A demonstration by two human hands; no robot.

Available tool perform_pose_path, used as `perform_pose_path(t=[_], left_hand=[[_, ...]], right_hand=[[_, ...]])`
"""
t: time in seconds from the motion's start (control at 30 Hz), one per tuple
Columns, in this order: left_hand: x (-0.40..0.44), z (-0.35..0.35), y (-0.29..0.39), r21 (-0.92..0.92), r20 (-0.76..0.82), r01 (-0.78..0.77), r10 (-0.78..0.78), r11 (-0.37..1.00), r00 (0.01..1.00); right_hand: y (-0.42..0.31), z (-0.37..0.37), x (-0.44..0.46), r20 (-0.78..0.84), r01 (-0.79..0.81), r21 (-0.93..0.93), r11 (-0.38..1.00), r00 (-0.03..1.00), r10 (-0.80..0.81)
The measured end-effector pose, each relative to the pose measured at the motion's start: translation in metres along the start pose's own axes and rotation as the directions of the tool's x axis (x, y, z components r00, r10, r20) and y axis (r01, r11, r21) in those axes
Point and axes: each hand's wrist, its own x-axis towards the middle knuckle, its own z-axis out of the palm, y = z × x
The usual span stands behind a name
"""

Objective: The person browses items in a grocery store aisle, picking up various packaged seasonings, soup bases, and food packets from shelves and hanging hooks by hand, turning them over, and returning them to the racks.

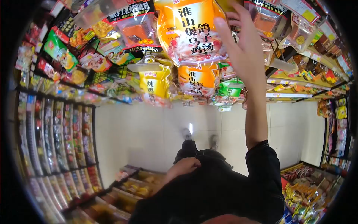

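A large orange-and-white soup-ingredient packet (194, 33) with black Chinese characters hangs at the front of the rack, at the top middle. My right hand (240, 35) is raised at its right edge, thumb apart from the other fingers. The thumb is close to the packet; whether it touches I cannot tell. Low at my waist, my left hand (188, 164) has its fingers curled against my dark clothing, palm hidden. Below the big packet hang a smaller orange packet (198, 80) and a yellow packet (154, 84).
Clear-windowed packets (138, 30) and a green packet (59, 50) hang to the left. Price-tagged shelves (294, 82) run along the right. Behind me are display bins (126, 194) and a snack heap (307, 194). A tall shelf (56, 130) borders the tiled floor (123, 138).
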Motion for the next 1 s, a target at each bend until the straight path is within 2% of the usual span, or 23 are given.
perform_pose_path(t=[0.07, 0.1, 0.2, 0.23, 0.33, 0.37, 0.5, 0.6, 0.63, 0.73, 0.87, 0.9, 0.97, 1.0], left_hand=[[0.005, 0.010, 0.016, -0.045, -0.053, -0.014, 0.012, 0.999, 0.999], [0.007, 0.011, 0.022, -0.062, -0.078, -0.024, 0.019, 0.998, 0.997], [0.010, 0.006, 0.030, -0.001, -0.079, -0.058, 0.058, 0.998, 0.995], [0.008, 0.006, 0.032, 0.006, -0.081, -0.043, 0.044, 0.999, 0.996], [0.011, -0.001, 0.034, 0.033, -0.092, -0.027, 0.030, 0.999, 0.995], [0.011, -0.002, 0.033, 0.037, -0.096, -0.032, 0.035, 0.999, 0.995], [0.012, 0.002, 0.027, 0.048, -0.193, -0.070, 0.078, 0.996, 0.978], [0.012, -0.007, 0.029, 0.106, -0.167, -0.063, 0.080, 0.992, 0.983], [0.012, -0.008, 0.028, 0.105, -0.182, -0.067, 0.086, 0.992, 0.980], [0.016, -0.015, 0.027, 0.157, -0.128, -0.080, 0.101, 0.984, 0.987], [0.015, -0.024, 0.031, 0.153, -0.151, -0.118, 0.141, 0.981, 0.978], [0.013, -0.030, 0.037, 0.137, -0.166, -0.119, 0.141, 0.983, 0.976], [0.010, -0.046, 0.042, 0.055, -0.316, -0.176, 0.184, 0.983, 0.931], [0.004, -0.058, 0.052, 0.021, -0.404, -0.184, 0.177, 0.983, 0.897]], right_hand=[[-0.009, 0.003, 0.010, 0.113, -0.191, 0.068, 0.979, 0.977, 0.182], [-0.014, 0.003, 0.018, 0.189, -0.324, 0.230, 0.918, 0.940, 0.285], [0.021, 0.022, 0.027, 0.218, -0.313, 0.223, 0.923, 0.939, 0.265], [0.034, 0.028, 0.030, 0.170, -0.187, 0.247, 0.951, 0.974, 0.147], [0.039, 0.022, 0.043, 0.329, -0.204, 0.544, 0.814, 0.944, 0.016], [0.030, 0.015, 0.043, 0.330, -0.263, 0.556, 0.788, 0.940, 0.081], [0.025, 0.011, 0.042, 0.384, -0.339, 0.664, 0.666, 0.919, 0.085], [0.026, 0.000, 0.041, 0.431, -0.442, 0.755, 0.485, 0.891, 0.140], [0.018, -0.007, 0.038, 0.444, -0.472, 0.741, 0.477, 0.878, 0.179], [0.005, -0.017, 0.028, 0.462, -0.474, 0.699, 0.535, 0.871, 0.169], [0.002, -0.029, -0.002, 0.464, -0.484, 0.702, 0.522, 0.867, 0.181], [-0.007, -0.033, -0.015, 0.430, -0.478, 0.659, 0.580, 0.873, 0.230], [-0.021, -0.048, -0.050, 0.305, -0.453, 0.518, 0.725, 0.890, 0.338], [-0.020, -0.059, -0.073, 0.271, -0.432, 0.465, 0.773, 0.901, 0.340]])
